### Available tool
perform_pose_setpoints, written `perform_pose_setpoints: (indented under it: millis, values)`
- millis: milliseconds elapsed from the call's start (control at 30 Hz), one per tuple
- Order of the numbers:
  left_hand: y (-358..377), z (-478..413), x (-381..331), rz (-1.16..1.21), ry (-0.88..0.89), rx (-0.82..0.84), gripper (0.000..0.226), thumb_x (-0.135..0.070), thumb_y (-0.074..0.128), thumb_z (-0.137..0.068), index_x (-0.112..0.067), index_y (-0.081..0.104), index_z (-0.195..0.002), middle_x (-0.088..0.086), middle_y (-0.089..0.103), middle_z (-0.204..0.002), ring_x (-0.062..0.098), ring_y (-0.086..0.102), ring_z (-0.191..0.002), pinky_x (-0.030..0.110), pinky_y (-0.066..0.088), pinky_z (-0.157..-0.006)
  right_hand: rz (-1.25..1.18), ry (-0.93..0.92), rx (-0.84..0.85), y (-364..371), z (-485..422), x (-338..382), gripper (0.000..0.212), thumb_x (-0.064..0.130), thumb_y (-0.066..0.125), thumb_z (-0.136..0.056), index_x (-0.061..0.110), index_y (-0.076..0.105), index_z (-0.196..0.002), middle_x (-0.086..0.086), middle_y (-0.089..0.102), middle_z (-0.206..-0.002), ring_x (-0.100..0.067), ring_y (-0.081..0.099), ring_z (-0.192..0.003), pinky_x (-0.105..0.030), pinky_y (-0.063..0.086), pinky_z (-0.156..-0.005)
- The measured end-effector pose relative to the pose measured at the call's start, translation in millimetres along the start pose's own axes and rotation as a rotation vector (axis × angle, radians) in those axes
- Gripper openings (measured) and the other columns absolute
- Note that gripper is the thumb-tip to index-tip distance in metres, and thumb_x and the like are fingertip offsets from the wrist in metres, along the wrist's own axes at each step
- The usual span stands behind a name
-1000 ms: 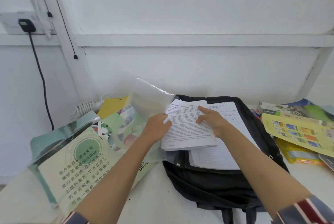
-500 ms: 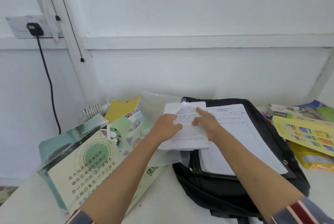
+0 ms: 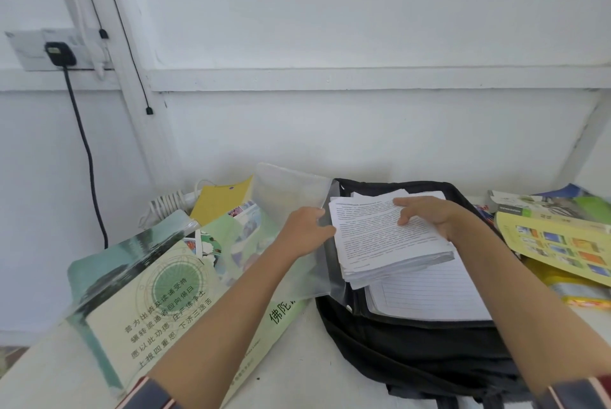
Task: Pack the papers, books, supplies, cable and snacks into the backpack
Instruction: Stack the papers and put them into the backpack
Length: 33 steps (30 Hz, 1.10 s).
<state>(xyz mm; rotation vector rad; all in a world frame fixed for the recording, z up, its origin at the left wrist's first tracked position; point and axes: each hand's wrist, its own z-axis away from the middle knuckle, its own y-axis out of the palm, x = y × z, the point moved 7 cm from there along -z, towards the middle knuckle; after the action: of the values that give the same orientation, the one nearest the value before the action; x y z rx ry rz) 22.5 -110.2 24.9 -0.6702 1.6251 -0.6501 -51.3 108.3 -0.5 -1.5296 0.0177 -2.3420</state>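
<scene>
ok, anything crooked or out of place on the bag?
The stack of papers sits skewed on the lined pad over the backpack, its lower edges fanned unevenly. The right hand rests on it; the left hand grips a clear folder beside it.

Papers (image 3: 386,236) atop backpack (image 3: 413,352)
</scene>
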Motion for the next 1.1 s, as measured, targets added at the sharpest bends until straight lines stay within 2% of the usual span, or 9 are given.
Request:
perform_pose_setpoints:
  millis: [67,133,300,367,467,600,767,900,1100]
  values:
    - [0.7,-0.1,-2.9,-0.001,0.007,0.018,0.019,-0.017,0.056,-0.086,-0.007,0.065,-0.100,-0.003,0.046,-0.066,0.011,0.043,-0.060,0.015,0.031,-0.049,-0.049,-0.016,0.016,9.4,0.7,1.8,0.059,-0.011,0.053,-0.078,0.019,0.053,-0.128,-0.013,0.048,-0.135,-0.036,0.051,-0.116,-0.045,0.047,-0.096]
    - [1.1,-0.3,-4.4,-0.004,-0.009,0.031,0.034,-0.018,0.057,-0.087,-0.004,0.061,-0.117,0.008,0.063,-0.094,0.023,0.058,-0.085,0.021,0.042,-0.065,-0.091,-0.040,0.037,22.4,2.2,6.1,0.062,-0.012,0.052,-0.079,0.019,0.050,-0.132,-0.011,0.049,-0.133,-0.035,0.054,-0.113,-0.043,0.050,-0.087]
    - [4.3,-1.8,2.6,-0.015,-0.084,0.060,0.054,-0.025,0.059,-0.088,-0.004,0.046,-0.136,0.009,0.050,-0.136,0.023,0.049,-0.120,0.022,0.037,-0.088,-0.214,-0.122,0.032,51.4,-4.2,12.6,0.070,-0.013,0.052,-0.079,0.022,0.043,-0.138,-0.009,0.049,-0.134,-0.033,0.055,-0.112,-0.043,0.052,-0.086]
    - [4.6,-2.5,3.4,-0.020,-0.109,0.072,0.053,-0.027,0.060,-0.087,-0.003,0.049,-0.133,0.010,0.050,-0.136,0.025,0.048,-0.121,0.026,0.038,-0.093,-0.287,-0.155,0.012,63.2,-5.7,12.7,0.071,-0.014,0.051,-0.080,0.022,0.041,-0.140,-0.010,0.051,-0.134,-0.030,0.056,-0.109,-0.040,0.052,-0.085]
    - [4.6,-4.2,6.8,0.006,-0.117,0.086,0.019,-0.025,0.061,-0.086,-0.012,0.063,-0.100,0.003,0.060,-0.105,0.024,0.054,-0.108,0.020,0.040,-0.076,-0.379,-0.170,0.037,88.0,-3.9,10.0,0.071,-0.014,0.049,-0.082,0.021,0.036,-0.143,-0.010,0.051,-0.133,-0.026,0.058,-0.099,-0.032,0.052,-0.070]
    - [-6.6,-5.8,17.2,0.062,-0.110,0.086,0.047,-0.026,0.064,-0.086,-0.015,0.053,-0.131,0.001,0.048,-0.139,0.018,0.050,-0.121,0.026,0.037,-0.103,-0.458,-0.180,0.080,114.0,-6.2,3.5,0.074,-0.013,0.048,-0.085,0.024,0.028,-0.146,-0.006,0.052,-0.126,-0.024,0.059,-0.100,-0.035,0.053,-0.075]
    - [-81.0,-7.5,77.6,-0.026,-0.362,-0.329,0.052,-0.026,0.057,-0.087,-0.015,0.044,-0.137,0.010,0.046,-0.139,0.030,0.043,-0.126,0.033,0.034,-0.100,-0.562,-0.187,0.114,122.6,-10.5,-0.7,0.082,-0.011,0.048,-0.087,0.033,0.016,-0.148,-0.005,0.044,-0.142,-0.030,0.055,-0.114,-0.045,0.051,-0.088]
    - [-87.1,-4.8,113.5,-0.044,-0.537,-0.240,0.063,-0.036,0.052,-0.088,-0.013,0.029,-0.142,0.012,0.049,-0.134,0.035,0.045,-0.122,0.043,0.034,-0.104,-0.592,-0.244,0.185,127.6,-10.1,7.7,0.082,-0.013,0.046,-0.087,0.045,0.019,-0.140,-0.003,0.059,-0.116,-0.028,0.060,-0.101,-0.041,0.055,-0.074]
    - [-91.8,-11.6,111.1,0.104,-0.470,-0.308,0.062,-0.031,0.055,-0.088,-0.013,0.030,-0.142,0.009,0.053,-0.129,0.029,0.049,-0.120,0.043,0.034,-0.106,-0.679,-0.173,0.198,132.8,-20.6,7.3,0.051,-0.005,0.047,-0.088,0.017,0.042,-0.133,-0.015,0.059,-0.126,-0.033,0.061,-0.103,-0.042,0.056,-0.072]
